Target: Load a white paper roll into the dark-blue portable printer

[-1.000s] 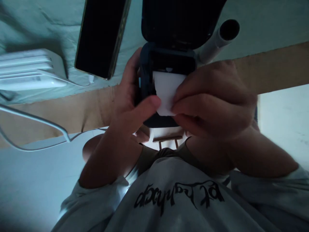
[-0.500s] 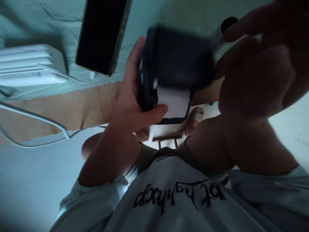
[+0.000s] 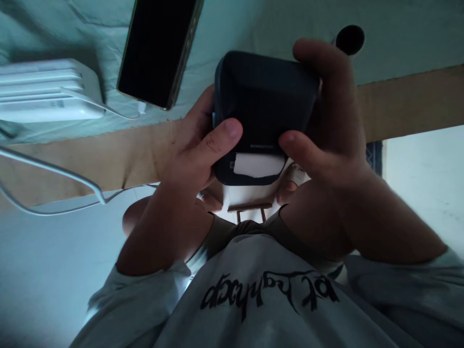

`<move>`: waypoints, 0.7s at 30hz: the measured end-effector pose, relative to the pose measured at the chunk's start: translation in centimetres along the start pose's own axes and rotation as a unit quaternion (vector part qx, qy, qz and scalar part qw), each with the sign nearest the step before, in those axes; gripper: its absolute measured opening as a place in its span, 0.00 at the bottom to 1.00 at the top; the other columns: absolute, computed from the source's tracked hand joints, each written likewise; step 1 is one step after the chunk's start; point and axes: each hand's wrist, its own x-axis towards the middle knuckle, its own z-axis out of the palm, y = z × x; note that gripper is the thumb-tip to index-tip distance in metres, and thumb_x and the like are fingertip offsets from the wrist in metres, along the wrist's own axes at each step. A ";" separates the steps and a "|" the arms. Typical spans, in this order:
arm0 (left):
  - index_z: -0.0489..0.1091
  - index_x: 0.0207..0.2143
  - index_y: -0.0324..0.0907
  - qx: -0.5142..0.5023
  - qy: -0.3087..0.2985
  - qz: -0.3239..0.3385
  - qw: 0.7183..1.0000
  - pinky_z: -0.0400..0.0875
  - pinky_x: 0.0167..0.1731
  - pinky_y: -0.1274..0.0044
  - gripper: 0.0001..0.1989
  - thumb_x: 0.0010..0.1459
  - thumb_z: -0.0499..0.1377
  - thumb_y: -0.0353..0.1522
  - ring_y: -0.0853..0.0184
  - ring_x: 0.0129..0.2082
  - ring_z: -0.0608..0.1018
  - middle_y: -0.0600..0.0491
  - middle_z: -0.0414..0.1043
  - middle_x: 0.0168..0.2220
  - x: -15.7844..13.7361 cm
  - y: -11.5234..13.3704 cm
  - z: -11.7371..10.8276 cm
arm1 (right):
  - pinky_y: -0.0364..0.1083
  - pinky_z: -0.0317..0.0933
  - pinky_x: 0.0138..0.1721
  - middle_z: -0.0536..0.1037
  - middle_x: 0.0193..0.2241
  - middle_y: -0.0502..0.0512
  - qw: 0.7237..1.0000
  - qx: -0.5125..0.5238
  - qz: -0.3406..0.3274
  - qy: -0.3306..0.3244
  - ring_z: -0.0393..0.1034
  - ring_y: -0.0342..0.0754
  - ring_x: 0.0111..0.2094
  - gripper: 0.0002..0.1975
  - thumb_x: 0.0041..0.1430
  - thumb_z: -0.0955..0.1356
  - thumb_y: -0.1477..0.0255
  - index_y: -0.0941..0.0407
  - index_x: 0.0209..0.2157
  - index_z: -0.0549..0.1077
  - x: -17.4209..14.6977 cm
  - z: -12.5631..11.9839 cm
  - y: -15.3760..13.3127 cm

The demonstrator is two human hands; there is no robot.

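Both my hands hold a dark portable thermal printer (image 3: 266, 101) over the table's edge. Its lid lies down flat, with small pale lettering near the front. A short strip of white paper (image 3: 259, 165) with a torn edge sticks out of the front slot. My left hand (image 3: 203, 145) is closed around the left side, thumb on the lid. On the right side my right hand (image 3: 333, 125) grips the body, its thumb pressing near the lid's front corner and its index finger at the back corner. The other fingers of both hands are partly hidden behind the printer.
A phone (image 3: 159, 53) with a dark screen lies on the green cloth (image 3: 261, 24), joined by a white cable (image 3: 119, 115) to a white power bank (image 3: 50, 92). Behind my right hand is a round thing with a dark opening (image 3: 350, 39). Below is a small wooden stool (image 3: 250, 208).
The printer's lid has come down over the paper. My right hand has moved left from beside the round thing onto the printer, and my left thumb has shifted from the paper onto the lid.
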 end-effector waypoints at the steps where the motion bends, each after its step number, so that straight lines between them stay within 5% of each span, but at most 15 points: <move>1: 0.69 0.44 0.41 0.000 -0.007 0.001 1.000 0.72 0.22 0.81 0.17 0.55 0.59 0.41 0.70 0.24 0.77 0.51 0.73 0.31 0.0 0.0 -0.2 | 0.36 0.65 0.50 0.59 0.56 0.54 1.000 0.007 -0.014 -0.007 0.62 0.37 0.51 0.34 0.56 0.65 0.58 0.56 0.59 0.52 0.1 -0.1 0.1; 4: 0.69 0.44 0.43 0.004 -0.027 -0.025 0.999 0.74 0.24 0.80 0.13 0.57 0.58 0.38 0.72 0.22 0.76 0.53 0.74 0.30 -0.2 0.3 -0.7 | 0.33 0.64 0.45 0.59 0.55 0.53 0.999 0.008 -0.020 -0.032 0.62 0.35 0.51 0.33 0.55 0.66 0.60 0.55 0.59 0.52 0.3 -0.2 0.4; 7: 0.71 0.43 0.42 -0.007 -0.045 -0.018 0.999 0.75 0.28 0.79 0.12 0.58 0.58 0.35 0.72 0.24 0.77 0.53 0.74 0.32 -0.2 0.5 -0.9 | 0.36 0.64 0.53 0.57 0.58 0.54 0.999 -0.005 -0.029 -0.033 0.61 0.36 0.55 0.33 0.56 0.66 0.60 0.54 0.58 0.51 0.4 -0.1 0.5; 13: 0.70 0.48 0.37 -0.093 -0.082 -0.025 0.992 0.71 0.55 0.71 0.20 0.60 0.54 0.42 0.62 0.52 0.74 0.50 0.72 0.48 0.7 0.1 -0.7 | 0.42 0.62 0.61 0.57 0.58 0.52 0.998 -0.026 -0.052 -0.010 0.59 0.39 0.58 0.32 0.56 0.64 0.56 0.53 0.59 0.51 0.4 0.1 1.0; 17: 0.70 0.45 0.33 -0.151 -0.038 -0.003 0.988 0.63 0.62 0.68 0.18 0.66 0.43 0.32 0.67 0.50 0.75 0.51 0.74 0.45 1.0 -0.1 -0.5 | 0.43 0.59 0.64 0.57 0.58 0.50 0.997 -0.037 -0.061 0.039 0.57 0.38 0.61 0.28 0.59 0.61 0.57 0.53 0.57 0.53 0.0 0.2 0.9; 21: 0.71 0.45 0.33 -0.140 -0.036 0.049 0.988 0.63 0.61 0.69 0.17 0.66 0.45 0.31 0.67 0.49 0.75 0.50 0.75 0.44 1.4 -0.7 -0.9 | 0.44 0.56 0.66 0.59 0.56 0.53 0.996 -0.023 -0.063 0.055 0.57 0.39 0.61 0.26 0.59 0.60 0.61 0.56 0.56 0.56 -0.2 0.3 0.7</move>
